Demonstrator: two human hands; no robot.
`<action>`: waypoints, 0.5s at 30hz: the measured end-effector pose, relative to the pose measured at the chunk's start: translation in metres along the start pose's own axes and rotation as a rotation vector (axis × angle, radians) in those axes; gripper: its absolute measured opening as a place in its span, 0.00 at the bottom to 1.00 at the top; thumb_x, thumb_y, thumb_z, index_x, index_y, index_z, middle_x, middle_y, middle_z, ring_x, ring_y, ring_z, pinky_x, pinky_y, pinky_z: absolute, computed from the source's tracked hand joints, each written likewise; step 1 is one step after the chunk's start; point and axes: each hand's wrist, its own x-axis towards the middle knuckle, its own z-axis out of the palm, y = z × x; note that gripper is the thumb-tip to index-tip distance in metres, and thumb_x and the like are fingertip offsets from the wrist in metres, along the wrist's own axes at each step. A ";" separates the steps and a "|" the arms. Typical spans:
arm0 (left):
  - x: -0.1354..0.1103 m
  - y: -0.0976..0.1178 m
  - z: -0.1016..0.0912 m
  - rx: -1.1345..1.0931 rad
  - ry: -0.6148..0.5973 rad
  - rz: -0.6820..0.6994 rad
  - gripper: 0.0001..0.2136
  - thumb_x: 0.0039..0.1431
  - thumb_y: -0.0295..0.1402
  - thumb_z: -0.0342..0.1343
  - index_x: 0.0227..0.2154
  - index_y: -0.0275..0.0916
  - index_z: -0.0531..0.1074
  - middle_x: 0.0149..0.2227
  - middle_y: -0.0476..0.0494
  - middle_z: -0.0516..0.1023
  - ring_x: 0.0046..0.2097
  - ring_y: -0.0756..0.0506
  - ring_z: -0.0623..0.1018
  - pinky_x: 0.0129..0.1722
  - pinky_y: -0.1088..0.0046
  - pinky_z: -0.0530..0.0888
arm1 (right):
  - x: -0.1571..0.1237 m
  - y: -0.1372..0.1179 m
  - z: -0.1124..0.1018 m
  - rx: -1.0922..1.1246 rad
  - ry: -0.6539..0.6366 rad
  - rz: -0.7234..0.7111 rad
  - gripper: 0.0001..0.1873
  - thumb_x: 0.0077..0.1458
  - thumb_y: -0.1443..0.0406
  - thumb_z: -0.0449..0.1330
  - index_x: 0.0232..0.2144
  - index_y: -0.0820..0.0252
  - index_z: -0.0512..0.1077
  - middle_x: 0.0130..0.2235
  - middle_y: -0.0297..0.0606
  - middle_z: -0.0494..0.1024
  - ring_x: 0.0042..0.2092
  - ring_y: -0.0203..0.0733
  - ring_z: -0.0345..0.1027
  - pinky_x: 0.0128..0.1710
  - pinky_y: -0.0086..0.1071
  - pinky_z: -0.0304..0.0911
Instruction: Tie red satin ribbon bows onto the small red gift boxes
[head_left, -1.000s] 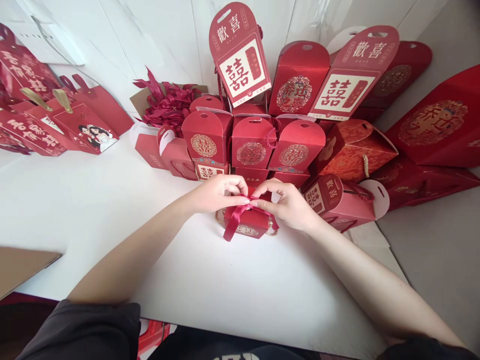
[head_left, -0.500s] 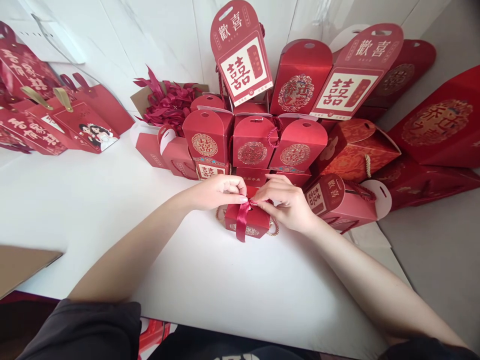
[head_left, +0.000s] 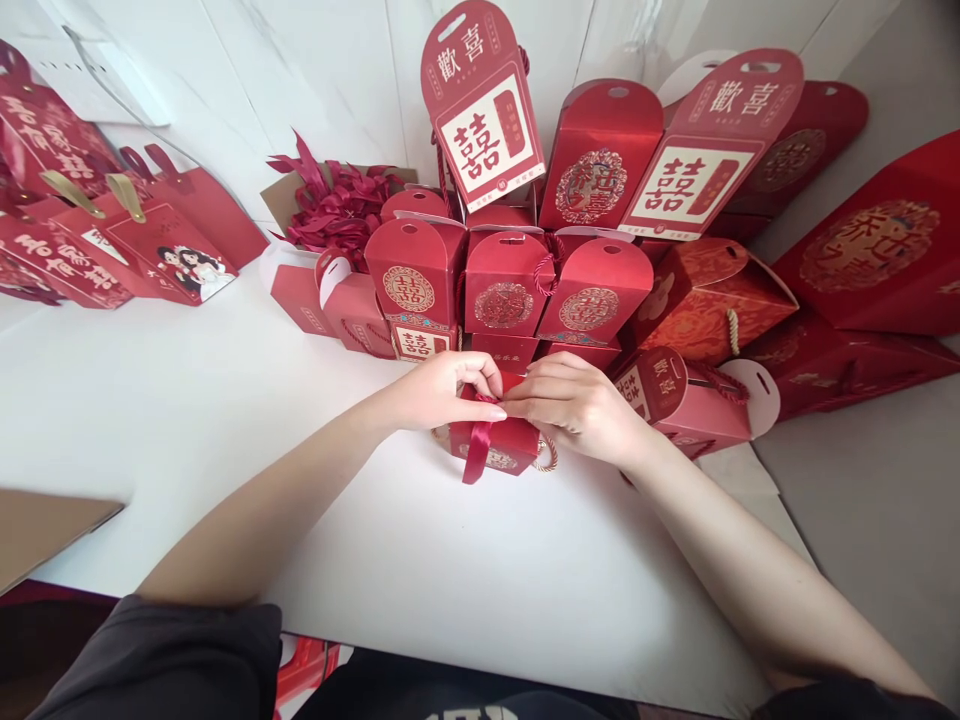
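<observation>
Two hands (head_left: 585, 408), forearms (head_left: 262, 505) slanted, fingertips (head_left: 491, 411) at ribbon (head_left: 478, 452)

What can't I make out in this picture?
All in the head view:
- How the ribbon crosses: hidden by the left fingers and right fingers.
- Top of the small box: partly covered by the same fingers.
- Brown cardboard: cut off by the left edge.
- Bottom print on the top-centre box: too small.

Left forearm (head_left: 277, 490) and right forearm (head_left: 720, 540) converge; left fingers (head_left: 482, 368) curl; right fingers (head_left: 553, 386) bend just beside them.
</observation>
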 end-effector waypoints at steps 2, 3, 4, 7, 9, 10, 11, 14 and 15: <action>0.000 0.001 0.000 0.006 -0.007 -0.009 0.12 0.52 0.38 0.63 0.36 0.38 0.71 0.36 0.47 0.78 0.39 0.47 0.77 0.40 0.69 0.71 | 0.001 0.000 0.001 0.052 0.010 0.060 0.10 0.62 0.70 0.57 0.42 0.53 0.75 0.38 0.35 0.82 0.40 0.42 0.71 0.47 0.41 0.62; 0.000 0.001 0.000 0.007 -0.010 -0.009 0.11 0.53 0.37 0.62 0.36 0.38 0.71 0.36 0.48 0.78 0.38 0.47 0.77 0.40 0.69 0.71 | 0.001 0.000 0.002 0.086 0.016 0.103 0.09 0.62 0.70 0.57 0.41 0.54 0.75 0.38 0.35 0.81 0.40 0.42 0.71 0.46 0.41 0.63; 0.000 0.002 -0.001 0.006 -0.012 -0.007 0.10 0.54 0.36 0.62 0.36 0.38 0.71 0.35 0.48 0.78 0.38 0.47 0.77 0.40 0.70 0.71 | 0.002 0.000 0.003 0.125 0.024 0.151 0.07 0.61 0.69 0.57 0.40 0.55 0.74 0.38 0.36 0.80 0.40 0.42 0.71 0.46 0.40 0.63; -0.002 0.005 0.000 0.009 -0.008 0.006 0.08 0.56 0.36 0.60 0.36 0.39 0.71 0.36 0.49 0.78 0.37 0.48 0.78 0.40 0.71 0.72 | 0.003 0.000 0.007 0.237 0.048 0.275 0.07 0.60 0.69 0.58 0.41 0.57 0.72 0.39 0.39 0.79 0.42 0.44 0.69 0.46 0.40 0.65; -0.004 0.008 0.002 0.057 0.019 0.026 0.06 0.56 0.34 0.59 0.36 0.39 0.71 0.36 0.49 0.79 0.37 0.49 0.78 0.40 0.71 0.72 | 0.004 0.000 0.008 0.282 0.045 0.303 0.07 0.60 0.70 0.58 0.41 0.56 0.72 0.40 0.39 0.78 0.43 0.44 0.68 0.46 0.40 0.65; -0.005 0.010 0.003 0.103 0.048 0.044 0.05 0.56 0.32 0.58 0.36 0.39 0.72 0.36 0.49 0.79 0.37 0.49 0.78 0.41 0.72 0.71 | 0.004 0.000 0.008 0.293 0.037 0.304 0.07 0.60 0.70 0.58 0.41 0.56 0.72 0.40 0.39 0.78 0.43 0.44 0.68 0.46 0.40 0.65; -0.006 0.012 0.005 0.160 0.084 0.067 0.04 0.56 0.30 0.58 0.35 0.39 0.72 0.35 0.50 0.79 0.37 0.49 0.77 0.40 0.72 0.71 | 0.004 0.000 0.008 0.297 0.031 0.303 0.07 0.60 0.70 0.57 0.40 0.56 0.72 0.40 0.39 0.77 0.43 0.44 0.68 0.46 0.40 0.65; -0.009 0.016 0.011 0.341 0.194 0.147 0.04 0.54 0.25 0.56 0.32 0.39 0.73 0.30 0.53 0.76 0.33 0.51 0.75 0.36 0.75 0.69 | 0.005 -0.001 0.007 0.303 0.028 0.305 0.07 0.61 0.70 0.57 0.40 0.56 0.72 0.40 0.39 0.77 0.43 0.44 0.67 0.46 0.40 0.65; -0.009 0.017 0.014 0.391 0.224 0.175 0.04 0.54 0.24 0.56 0.31 0.39 0.72 0.29 0.53 0.75 0.31 0.52 0.73 0.34 0.75 0.69 | 0.005 -0.001 0.007 0.303 0.027 0.309 0.07 0.61 0.70 0.57 0.40 0.56 0.72 0.40 0.39 0.77 0.43 0.44 0.67 0.46 0.39 0.64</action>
